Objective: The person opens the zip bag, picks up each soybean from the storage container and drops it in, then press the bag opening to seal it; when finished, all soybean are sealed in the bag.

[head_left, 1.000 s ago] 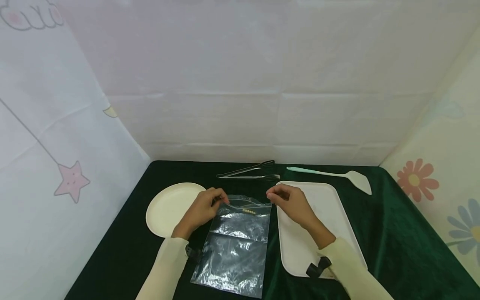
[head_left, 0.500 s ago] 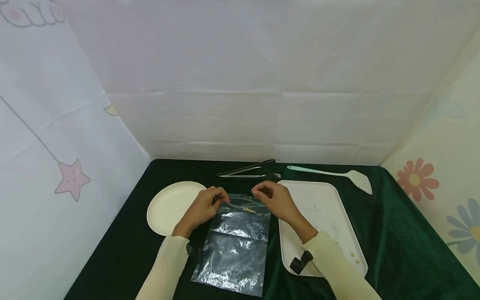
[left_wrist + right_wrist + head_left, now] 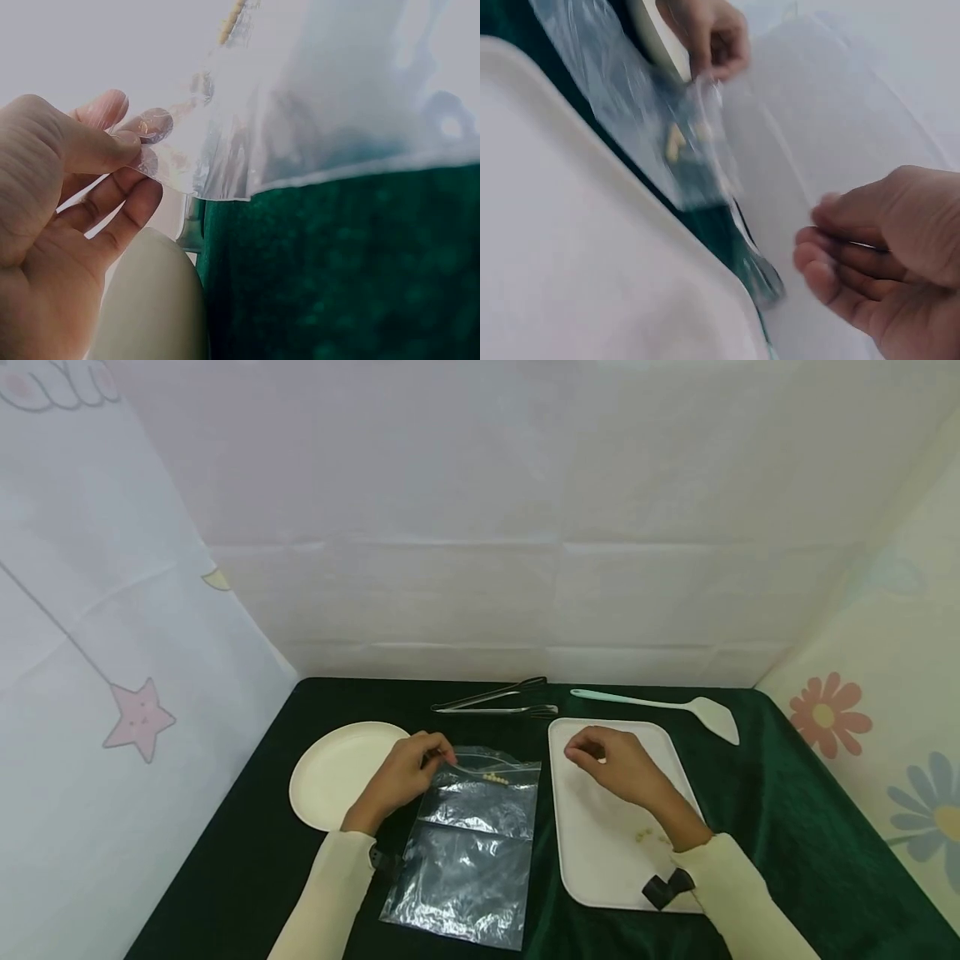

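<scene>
My left hand (image 3: 408, 768) pinches the upper left corner of a clear zip bag (image 3: 480, 868) lying on the table. In the left wrist view the thumb and fingers grip the thin film of the bag (image 3: 300, 112). Several small yellow pieces (image 3: 495, 779) sit in a row near the bag's mouth. My right hand (image 3: 618, 766) hovers over the far part of a white tray (image 3: 592, 868), fingers loosely bent, with nothing visible in them. More small yellow pieces (image 3: 643, 836) lie on the tray, partly hidden by the right forearm.
A cream oval plate (image 3: 330, 777) lies to the left, partly behind the left hand. Metal tongs (image 3: 487, 711) rest behind the bag. A white spatula (image 3: 712, 718) with a pale green handle lies beyond the tray. Dark green cloth (image 3: 795, 827) covers the table.
My right hand moved left over the bag's mouth, then back right above the tray, away from the bag. The left hand keeps its pinch on the bag corner.
</scene>
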A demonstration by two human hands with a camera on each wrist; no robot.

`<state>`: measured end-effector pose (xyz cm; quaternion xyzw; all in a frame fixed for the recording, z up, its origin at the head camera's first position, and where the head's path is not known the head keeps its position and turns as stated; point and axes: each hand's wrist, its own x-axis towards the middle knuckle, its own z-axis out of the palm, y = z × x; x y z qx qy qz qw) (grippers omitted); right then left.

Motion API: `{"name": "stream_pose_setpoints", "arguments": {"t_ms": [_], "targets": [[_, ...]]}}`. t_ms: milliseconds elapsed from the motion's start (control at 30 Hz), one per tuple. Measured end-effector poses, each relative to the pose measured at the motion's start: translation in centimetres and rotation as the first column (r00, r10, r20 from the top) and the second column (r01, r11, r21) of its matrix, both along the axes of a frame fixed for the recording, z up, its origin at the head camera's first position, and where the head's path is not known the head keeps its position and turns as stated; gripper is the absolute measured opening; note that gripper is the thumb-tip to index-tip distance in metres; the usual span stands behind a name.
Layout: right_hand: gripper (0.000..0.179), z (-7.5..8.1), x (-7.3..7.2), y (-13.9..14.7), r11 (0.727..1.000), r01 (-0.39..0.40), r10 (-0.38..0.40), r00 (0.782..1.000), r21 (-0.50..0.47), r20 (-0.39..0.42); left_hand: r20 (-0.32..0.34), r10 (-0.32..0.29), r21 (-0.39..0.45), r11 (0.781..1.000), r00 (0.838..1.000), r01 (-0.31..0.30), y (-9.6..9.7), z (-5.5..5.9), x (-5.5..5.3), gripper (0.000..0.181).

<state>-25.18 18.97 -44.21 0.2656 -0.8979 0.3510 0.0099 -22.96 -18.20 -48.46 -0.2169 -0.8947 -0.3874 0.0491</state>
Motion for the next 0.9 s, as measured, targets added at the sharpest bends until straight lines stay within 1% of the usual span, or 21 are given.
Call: {"name": "stream_pose_setpoints", "arguments": {"t_ms": [67, 133, 267, 400, 533, 700, 833, 900], "targets": [[0.005, 0.4, 0.3, 1.6, 0.998, -0.023, 0.024, 1.0, 0.055, -0.014, -0.006, 0.003, 0.001, 1.0, 1.0, -0.003, -0.1, 0.0, 0.0, 0.023], [0.003, 0.8, 0.6, 3.3, 0.992, -0.055, 0.056, 0.998, 0.11, -0.01, -0.011, 0.003, -0.001, 1.0, 1.0, -0.003, -0.1, 0.0, 0.1, 0.022], [0.005, 1.3, 1.5, 5.9, 0.969, -0.116, 0.113, 0.993, 0.22, 0.028, -0.027, -0.003, -0.004, 1.0, 1.0, 0.003, -0.2, -0.2, 0.1, 0.022], [0.007, 1.5, 2.3, 7.6, 0.943, -0.152, 0.136, 0.988, 0.296, 0.075, -0.034, 0.003, -0.007, 1.0, 0.999, -0.003, -0.2, -0.3, 0.0, 0.022], [0.014, 1.4, 3.2, 8.6, 0.924, -0.152, 0.117, 0.986, 0.351, 0.12, -0.031, 0.009, -0.011, 1.0, 0.999, -0.01, -0.1, -0.3, -0.1, 0.021], [0.019, 0.9, 4.1, 9.5, 0.904, -0.118, 0.058, 0.986, 0.412, 0.155, -0.038, 0.009, -0.018, 1.0, 0.999, -0.01, 0.0, -0.2, -0.1, 0.021], [0.019, 0.1, 4.6, 10.0, 0.896, -0.114, 0.04, 0.983, 0.43, 0.177, -0.042, 0.01, -0.019, 1.0, 0.999, -0.01, -0.1, -0.2, -0.2, 0.021], [0.02, -0.3, 4.7, 10.3, 0.896, -0.125, 0.048, 0.981, 0.426, 0.187, -0.041, 0.012, -0.021, 1.0, 0.999, -0.013, -0.1, -0.2, -0.2, 0.022]]}}
